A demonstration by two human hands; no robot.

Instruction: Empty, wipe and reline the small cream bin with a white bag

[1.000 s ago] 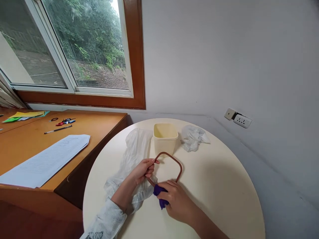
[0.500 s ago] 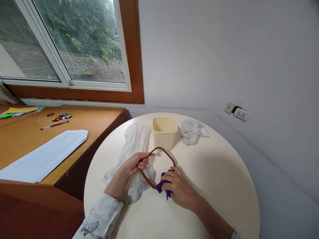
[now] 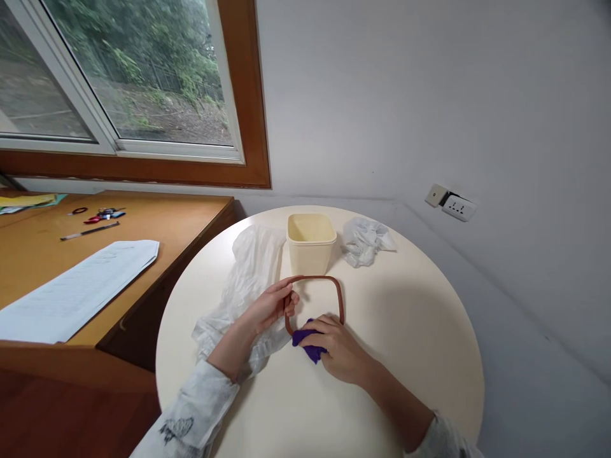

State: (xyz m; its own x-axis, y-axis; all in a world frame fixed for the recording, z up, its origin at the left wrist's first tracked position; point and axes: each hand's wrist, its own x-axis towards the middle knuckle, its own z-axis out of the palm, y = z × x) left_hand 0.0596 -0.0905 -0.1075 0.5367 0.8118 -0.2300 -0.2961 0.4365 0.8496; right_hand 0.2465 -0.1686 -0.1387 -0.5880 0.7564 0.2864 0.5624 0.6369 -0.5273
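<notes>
A brown square frame with rounded corners (image 3: pixel 340 294) is held up between my hands above the round table. My left hand (image 3: pixel 272 305) is closed around its left side. My right hand (image 3: pixel 337 343) presses a crumpled purple cloth (image 3: pixel 312 346) against the near right part of the frame, its fingers bent over the cloth. The frame's near side is mostly hidden by the cloth and fingers. Just beyond the frame stands a cream square bin (image 3: pixel 310 254), upright, its top uncovered.
A long translucent plastic bag (image 3: pixel 252 261) lies left of the bin, partly under my left forearm. Another crumpled plastic bag (image 3: pixel 365 242) lies right of it on the round table (image 3: pixel 420 331). The wooden desk (image 3: pixel 181 219) at left holds papers (image 3: pixel 90 286), a pen (image 3: pixel 90 231) and keys (image 3: pixel 107 215).
The frame has turned in my hands, its far side now lying level across instead of pointing as a corner. The purple cloth has shifted a little left along it. The view has moved slightly.
</notes>
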